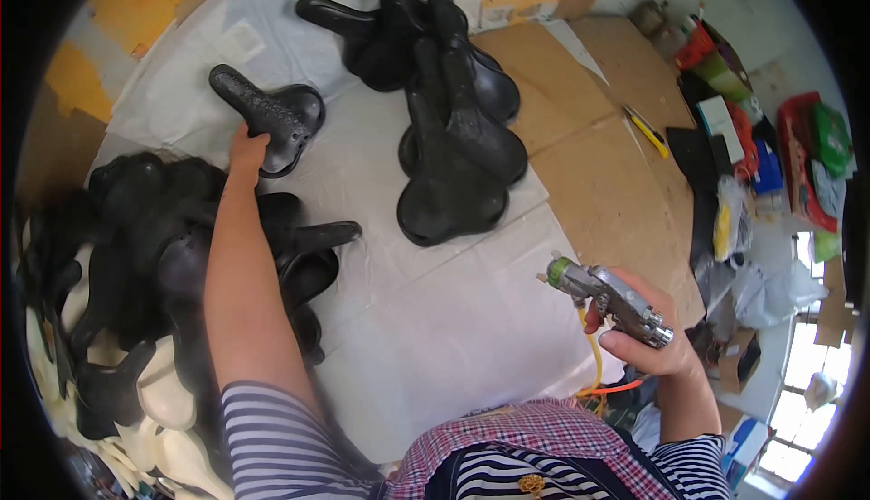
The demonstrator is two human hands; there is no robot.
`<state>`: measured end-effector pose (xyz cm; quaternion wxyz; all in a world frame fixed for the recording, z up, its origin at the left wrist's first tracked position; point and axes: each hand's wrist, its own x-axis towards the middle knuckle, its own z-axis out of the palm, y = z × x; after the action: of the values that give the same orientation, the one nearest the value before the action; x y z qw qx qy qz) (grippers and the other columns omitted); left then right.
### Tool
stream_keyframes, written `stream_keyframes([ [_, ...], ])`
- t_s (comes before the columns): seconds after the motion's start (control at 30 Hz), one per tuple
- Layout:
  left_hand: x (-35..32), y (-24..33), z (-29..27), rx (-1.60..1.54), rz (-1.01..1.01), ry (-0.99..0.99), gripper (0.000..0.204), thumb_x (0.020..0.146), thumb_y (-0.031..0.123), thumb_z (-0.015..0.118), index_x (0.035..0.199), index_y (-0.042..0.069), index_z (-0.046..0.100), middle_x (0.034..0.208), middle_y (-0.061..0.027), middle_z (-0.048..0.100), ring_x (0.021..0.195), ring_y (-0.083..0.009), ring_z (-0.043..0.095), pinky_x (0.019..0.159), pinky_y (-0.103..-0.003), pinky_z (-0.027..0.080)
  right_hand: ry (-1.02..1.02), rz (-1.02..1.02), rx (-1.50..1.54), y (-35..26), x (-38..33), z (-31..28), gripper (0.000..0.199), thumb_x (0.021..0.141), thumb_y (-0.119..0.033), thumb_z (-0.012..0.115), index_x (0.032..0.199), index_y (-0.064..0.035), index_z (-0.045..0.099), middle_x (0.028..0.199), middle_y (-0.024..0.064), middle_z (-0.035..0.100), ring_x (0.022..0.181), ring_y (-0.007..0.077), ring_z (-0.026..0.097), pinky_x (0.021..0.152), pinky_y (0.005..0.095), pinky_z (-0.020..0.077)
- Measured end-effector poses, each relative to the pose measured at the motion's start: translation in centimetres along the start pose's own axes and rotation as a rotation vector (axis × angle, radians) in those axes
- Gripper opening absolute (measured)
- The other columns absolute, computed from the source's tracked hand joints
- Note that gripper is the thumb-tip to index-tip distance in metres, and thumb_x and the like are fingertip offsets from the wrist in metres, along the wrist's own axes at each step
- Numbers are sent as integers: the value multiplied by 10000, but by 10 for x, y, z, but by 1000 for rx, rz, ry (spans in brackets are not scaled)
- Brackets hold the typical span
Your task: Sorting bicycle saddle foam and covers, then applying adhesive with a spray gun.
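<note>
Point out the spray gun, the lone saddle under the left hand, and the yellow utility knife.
spray gun (609, 299): head view, on its metal body.
lone black saddle (288, 118): head view, on its wide rear part.
yellow utility knife (647, 130): head view, on the middle of its handle.

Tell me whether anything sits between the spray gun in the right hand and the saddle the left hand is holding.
Nothing visible does. Bare white sheet lies between the spray gun in the right hand and the lone saddle under the left hand. The saddle pile sits farther back, off that line.

saddle pile (453, 129) behind, saddle heap (163, 264) left
</note>
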<state>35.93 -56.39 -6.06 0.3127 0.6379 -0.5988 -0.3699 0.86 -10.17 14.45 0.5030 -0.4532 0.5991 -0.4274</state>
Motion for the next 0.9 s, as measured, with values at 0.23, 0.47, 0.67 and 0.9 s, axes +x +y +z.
stream_keyframes([
  [0.23,-67,53,-47,-556,45,-31,372,745,-24,613,1114,-14,572,1016,-80,630,867,-186,599,792,-288,467,316,41,-41,-18,-56,-22,620,724,-136,669,1283,8,445,852,116,601,712,172,585,650,295,506],
  [0.47,-108,72,-28,-840,-63,-145,343,676,-10,531,1015,10,583,983,-82,621,919,-240,591,863,-343,463,255,-4,106,-22,-94,-24,560,731,-64,640,1251,43,461,851,111,603,762,150,583,688,281,486],
  [0.67,-143,64,93,-978,-328,-546,368,671,51,531,1033,1,580,1021,-96,624,946,-240,587,878,-351,452,327,63,144,-22,-119,-36,538,743,-87,648,1233,56,480,834,92,609,769,146,588,700,280,483],
  [0.9,-214,56,134,-342,-170,-496,340,673,28,613,1007,-22,576,950,-74,625,858,-176,580,794,-296,446,235,123,1,-16,-126,-65,547,757,-74,649,1251,60,456,849,83,590,771,150,580,714,278,475],
])
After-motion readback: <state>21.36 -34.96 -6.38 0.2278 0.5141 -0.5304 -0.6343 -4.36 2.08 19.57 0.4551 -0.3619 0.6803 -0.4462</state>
